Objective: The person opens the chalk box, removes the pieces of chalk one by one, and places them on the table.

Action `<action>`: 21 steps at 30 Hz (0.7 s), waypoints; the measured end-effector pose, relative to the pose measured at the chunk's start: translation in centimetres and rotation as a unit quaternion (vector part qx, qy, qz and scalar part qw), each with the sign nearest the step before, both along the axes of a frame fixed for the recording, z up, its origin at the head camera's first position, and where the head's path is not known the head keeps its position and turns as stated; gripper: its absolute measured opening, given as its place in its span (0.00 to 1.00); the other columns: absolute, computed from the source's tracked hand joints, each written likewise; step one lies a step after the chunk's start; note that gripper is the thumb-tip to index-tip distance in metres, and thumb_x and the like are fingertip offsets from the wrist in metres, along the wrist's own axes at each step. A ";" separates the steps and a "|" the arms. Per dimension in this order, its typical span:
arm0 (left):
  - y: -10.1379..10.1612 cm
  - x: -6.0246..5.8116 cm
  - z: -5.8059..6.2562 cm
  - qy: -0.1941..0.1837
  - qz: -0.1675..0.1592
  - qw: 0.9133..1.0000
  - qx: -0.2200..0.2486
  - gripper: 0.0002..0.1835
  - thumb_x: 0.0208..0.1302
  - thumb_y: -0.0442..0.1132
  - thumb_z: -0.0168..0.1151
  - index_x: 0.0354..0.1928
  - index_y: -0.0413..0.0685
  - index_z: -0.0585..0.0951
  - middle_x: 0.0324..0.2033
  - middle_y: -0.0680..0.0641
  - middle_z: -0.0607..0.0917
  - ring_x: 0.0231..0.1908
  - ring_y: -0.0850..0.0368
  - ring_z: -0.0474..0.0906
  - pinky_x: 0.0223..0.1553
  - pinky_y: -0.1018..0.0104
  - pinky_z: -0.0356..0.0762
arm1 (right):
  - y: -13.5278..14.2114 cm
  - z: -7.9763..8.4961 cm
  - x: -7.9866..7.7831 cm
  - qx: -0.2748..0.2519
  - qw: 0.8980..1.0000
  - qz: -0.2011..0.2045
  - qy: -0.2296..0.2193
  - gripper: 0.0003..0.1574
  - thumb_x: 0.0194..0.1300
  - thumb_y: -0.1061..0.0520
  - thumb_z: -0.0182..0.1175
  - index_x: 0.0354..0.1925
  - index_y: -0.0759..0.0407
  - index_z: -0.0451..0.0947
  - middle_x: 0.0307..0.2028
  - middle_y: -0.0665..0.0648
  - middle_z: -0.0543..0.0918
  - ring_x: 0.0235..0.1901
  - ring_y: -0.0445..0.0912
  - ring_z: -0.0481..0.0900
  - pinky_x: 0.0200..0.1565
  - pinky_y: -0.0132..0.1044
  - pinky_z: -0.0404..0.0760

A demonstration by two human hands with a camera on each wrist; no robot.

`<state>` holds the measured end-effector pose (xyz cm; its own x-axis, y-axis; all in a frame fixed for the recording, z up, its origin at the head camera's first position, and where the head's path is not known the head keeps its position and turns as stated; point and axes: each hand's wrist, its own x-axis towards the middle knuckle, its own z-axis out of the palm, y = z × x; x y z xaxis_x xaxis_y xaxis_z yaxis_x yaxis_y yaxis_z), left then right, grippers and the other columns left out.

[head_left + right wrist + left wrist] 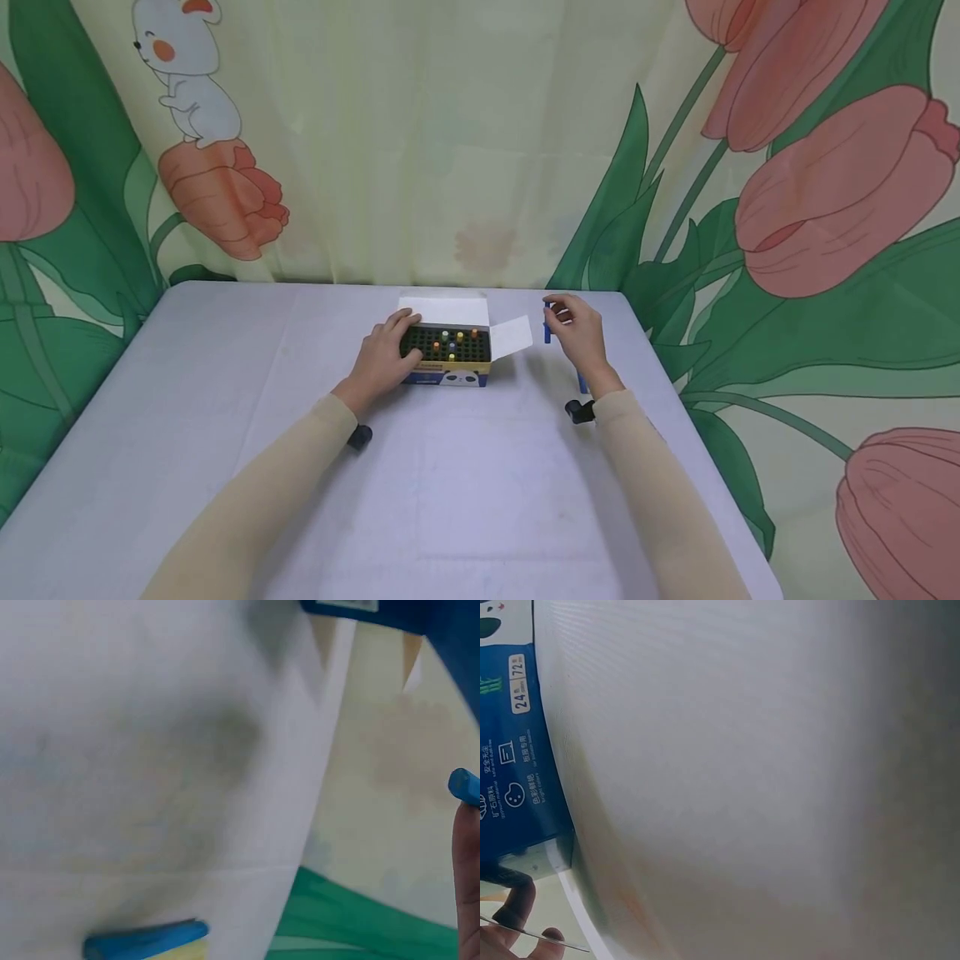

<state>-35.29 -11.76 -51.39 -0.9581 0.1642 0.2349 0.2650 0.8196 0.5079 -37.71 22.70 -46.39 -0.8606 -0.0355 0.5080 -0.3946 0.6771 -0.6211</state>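
A chalk box (459, 379) with a panda print stands at the table's far side, its white lid (442, 310) and end flap (512, 336) folded back. Several coloured chalks, orange, yellow, green and blue, stick up from its black holed insert (420, 336). My left hand (381, 354) grips the box's left end; in the left wrist view the blue printed side (514, 765) shows. Right of the box, my right hand (579, 329) pinches a blue chalk (547, 325) upright above the table. Its tip (465, 785) shows beside the thumb (467, 877) in the right wrist view.
Another blue chalk (146, 941) lies on the table, partly hidden by the right wrist in the head view. A white cloth (450, 500) covers the table. Behind it hangs a curtain (390, 167) printed with tulips and a rabbit.
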 end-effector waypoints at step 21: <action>-0.1 0.0 0.0 -0.002 -0.005 1.000 0.005 0.35 0.56 0.50 0.52 0.70 0.58 0.63 0.71 0.50 0.59 0.60 0.41 0.65 0.55 0.38 0.62 | 5.1 -3.6 0.8 0.128 0.963 -0.097 -0.216 0.15 0.67 0.49 0.56 0.50 0.49 0.80 0.39 0.56 0.81 0.37 0.51 0.77 0.41 0.45 0.75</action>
<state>-35.28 -11.90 -51.37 -0.9573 0.1711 0.2329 0.2709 0.8118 0.5173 -36.89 27.81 -50.02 -0.9928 0.0708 0.0967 0.0127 0.8647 -0.5021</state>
